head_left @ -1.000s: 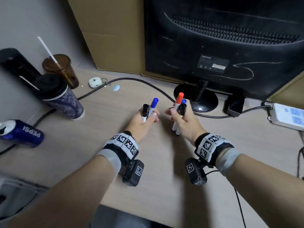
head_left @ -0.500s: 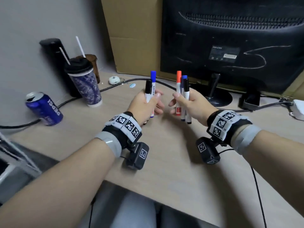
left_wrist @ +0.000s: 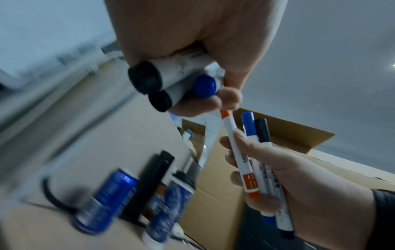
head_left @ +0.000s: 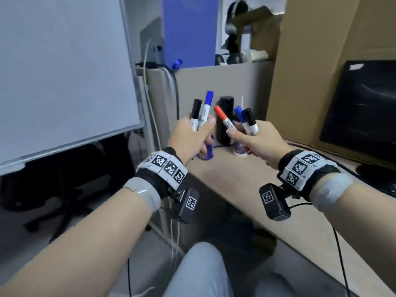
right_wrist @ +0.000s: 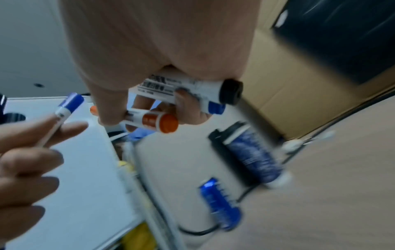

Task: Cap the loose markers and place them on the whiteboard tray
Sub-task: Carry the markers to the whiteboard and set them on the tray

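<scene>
We hold the capped markers in both fists, raised in front of us above the near edge of the desk [head_left: 246, 189]. Our left hand [head_left: 190, 138] grips a black-capped marker [head_left: 196, 114] and a blue-capped marker [head_left: 206, 108]; from the head view we count two there, though the left wrist view shows three butt ends, two black and one blue, so a third may be tucked behind. Our right hand [head_left: 259, 142] clutches three: an orange-capped marker [head_left: 225, 120] leaning toward the left hand, a blue one [head_left: 239, 113] and a black one [head_left: 249, 120] side by side. Half a second ago we faced the back of the monitor with the drinks off to the left; since then our view has swung left, so the whiteboard [head_left: 64, 71] fills the left side and the monitor [head_left: 362, 116] sits at the right edge, while both hands have kept their grip on the same markers. The whiteboard's tray is not clearly visible. On the desk behind our hands stand one black bottle [head_left: 225, 123], one patterned blue cup [left_wrist: 171, 206] and one blue soda can [left_wrist: 107, 199], all blurred. Cardboard [head_left: 321, 50] rises behind the desk.
</scene>
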A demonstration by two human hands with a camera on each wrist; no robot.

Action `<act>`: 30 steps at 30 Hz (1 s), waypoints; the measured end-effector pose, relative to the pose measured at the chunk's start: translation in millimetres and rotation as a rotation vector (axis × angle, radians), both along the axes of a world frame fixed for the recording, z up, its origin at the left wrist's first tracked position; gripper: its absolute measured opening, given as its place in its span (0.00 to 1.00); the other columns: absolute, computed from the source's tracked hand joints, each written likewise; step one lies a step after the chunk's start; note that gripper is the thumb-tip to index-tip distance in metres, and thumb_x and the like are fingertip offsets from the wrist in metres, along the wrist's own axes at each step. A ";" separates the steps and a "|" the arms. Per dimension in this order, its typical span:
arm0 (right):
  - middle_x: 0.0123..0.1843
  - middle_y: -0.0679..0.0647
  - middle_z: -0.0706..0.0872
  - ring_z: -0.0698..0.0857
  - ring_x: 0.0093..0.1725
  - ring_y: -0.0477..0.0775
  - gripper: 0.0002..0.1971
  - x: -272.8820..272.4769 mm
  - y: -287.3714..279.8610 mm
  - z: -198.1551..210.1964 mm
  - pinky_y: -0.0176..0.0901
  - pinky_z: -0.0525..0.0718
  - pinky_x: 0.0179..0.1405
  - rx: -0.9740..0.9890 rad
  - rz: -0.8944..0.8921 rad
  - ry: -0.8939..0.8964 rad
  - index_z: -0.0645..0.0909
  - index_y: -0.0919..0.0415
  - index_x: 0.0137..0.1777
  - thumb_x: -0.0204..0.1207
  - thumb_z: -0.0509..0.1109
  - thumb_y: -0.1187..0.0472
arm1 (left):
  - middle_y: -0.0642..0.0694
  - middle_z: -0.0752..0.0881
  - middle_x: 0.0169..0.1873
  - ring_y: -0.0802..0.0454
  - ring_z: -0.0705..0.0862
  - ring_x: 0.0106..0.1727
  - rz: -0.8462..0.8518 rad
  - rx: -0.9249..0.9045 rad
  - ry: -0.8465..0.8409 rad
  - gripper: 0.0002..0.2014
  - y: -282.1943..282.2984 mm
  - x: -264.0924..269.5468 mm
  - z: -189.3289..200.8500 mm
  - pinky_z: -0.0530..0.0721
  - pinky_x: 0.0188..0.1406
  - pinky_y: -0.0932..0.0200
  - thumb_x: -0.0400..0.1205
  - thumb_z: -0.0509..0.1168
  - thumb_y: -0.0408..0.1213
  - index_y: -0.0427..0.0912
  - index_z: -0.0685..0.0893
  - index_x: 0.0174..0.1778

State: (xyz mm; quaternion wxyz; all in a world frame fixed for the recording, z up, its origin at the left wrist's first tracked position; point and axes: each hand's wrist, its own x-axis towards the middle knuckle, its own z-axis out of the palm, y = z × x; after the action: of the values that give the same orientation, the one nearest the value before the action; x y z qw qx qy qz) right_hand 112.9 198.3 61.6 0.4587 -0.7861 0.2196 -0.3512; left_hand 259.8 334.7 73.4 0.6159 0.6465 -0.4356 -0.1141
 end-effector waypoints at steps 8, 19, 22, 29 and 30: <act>0.33 0.56 0.84 0.81 0.31 0.52 0.19 120.9 112.1 52.0 0.44 0.83 0.31 -0.125 0.285 -0.017 0.90 0.67 0.51 0.72 0.84 0.50 | 0.51 0.81 0.29 0.47 0.80 0.25 0.570 -0.074 -0.158 0.11 171.7 86.2 27.7 0.81 0.24 0.55 0.82 0.71 0.51 0.51 0.80 0.39; 0.33 0.46 0.87 0.84 0.32 0.49 0.12 259.3 273.2 51.9 0.48 0.87 0.40 -0.269 0.551 0.028 0.92 0.50 0.44 0.69 0.84 0.43 | 0.47 0.80 0.34 0.52 0.82 0.22 0.997 -0.178 -0.094 0.14 369.9 138.2 8.0 0.78 0.19 0.62 0.89 0.60 0.54 0.47 0.77 0.59; 0.36 0.48 0.89 0.84 0.33 0.48 0.11 295.3 315.2 41.6 0.44 0.82 0.38 -0.314 0.620 0.036 0.91 0.49 0.44 0.69 0.84 0.45 | 0.49 0.82 0.34 0.53 0.83 0.22 1.097 -0.215 -0.017 0.14 410.1 154.0 -9.8 0.83 0.24 0.56 0.89 0.59 0.53 0.48 0.80 0.60; 0.36 0.45 0.88 0.85 0.35 0.47 0.12 374.7 400.4 27.8 0.41 0.78 0.34 -0.512 0.754 0.069 0.91 0.48 0.43 0.68 0.83 0.43 | 0.51 0.86 0.40 0.53 0.85 0.24 1.328 -0.196 0.031 0.12 472.7 198.2 -40.7 0.86 0.30 0.52 0.90 0.58 0.50 0.48 0.82 0.60; 0.36 0.45 0.87 0.86 0.36 0.47 0.13 383.4 408.4 26.8 0.43 0.79 0.34 -0.565 0.751 0.071 0.91 0.48 0.43 0.68 0.83 0.41 | 0.53 0.86 0.40 0.54 0.86 0.24 1.343 -0.182 0.030 0.12 477.2 203.4 -42.5 0.88 0.32 0.50 0.90 0.58 0.50 0.49 0.82 0.59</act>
State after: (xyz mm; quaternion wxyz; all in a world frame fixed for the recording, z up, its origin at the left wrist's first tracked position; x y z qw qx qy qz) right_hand 496.2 606.7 88.4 0.3144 -0.9168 -0.1685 -0.1796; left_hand 463.3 811.9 30.9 0.6112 0.7206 0.0612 0.3217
